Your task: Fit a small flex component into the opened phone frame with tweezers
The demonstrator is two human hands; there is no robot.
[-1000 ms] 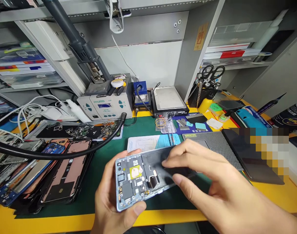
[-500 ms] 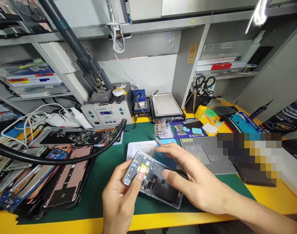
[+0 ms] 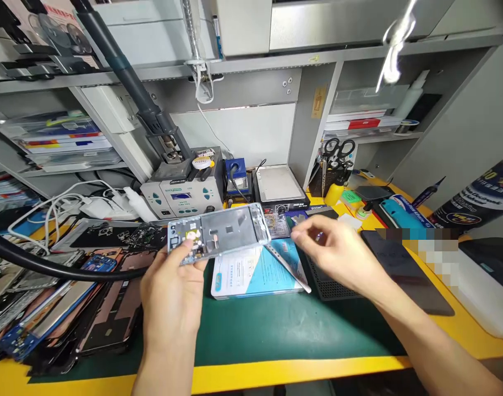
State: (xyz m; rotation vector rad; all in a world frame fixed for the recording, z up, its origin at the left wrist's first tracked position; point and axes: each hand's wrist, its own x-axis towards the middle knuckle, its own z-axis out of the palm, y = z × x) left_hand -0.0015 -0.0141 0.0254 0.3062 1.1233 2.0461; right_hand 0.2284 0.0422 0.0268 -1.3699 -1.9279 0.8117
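Opened phone [image 3: 235, 228]: raised over the green mat [image 3: 301, 330], ahead of the left wrist, its exposed inside facing the camera.
Long axis: roughly left to right, the far end angled slightly away and pointing towards the right hand [image 3: 329, 242].
Left hand [image 3: 173, 291]: nearer of the two hands, gripping the phone by its left end, thumb over the circuit-board part, fingers beneath.
Right hand: just beyond the phone's right end, apart from it, fingers curled and thumb close to forefinger; whether they meet or pinch something small, I cannot tell.
Tweezers [image 3: 290, 269]: lying aslant on the blue-and-white box [image 3: 243, 275], between the hands and below the phone's right end.
Box print: small lines and a logo block, too fine to read.
Grey control unit [image 3: 181, 195]: green brand name and small panel lettering, not surely legible.
Dark can [image 3: 474, 198]: large slanted print, with "30" seemingly readable near its upper end.
Blue packet [image 3: 404, 212]: white lettering, blurred.
Phone: no readable brand.
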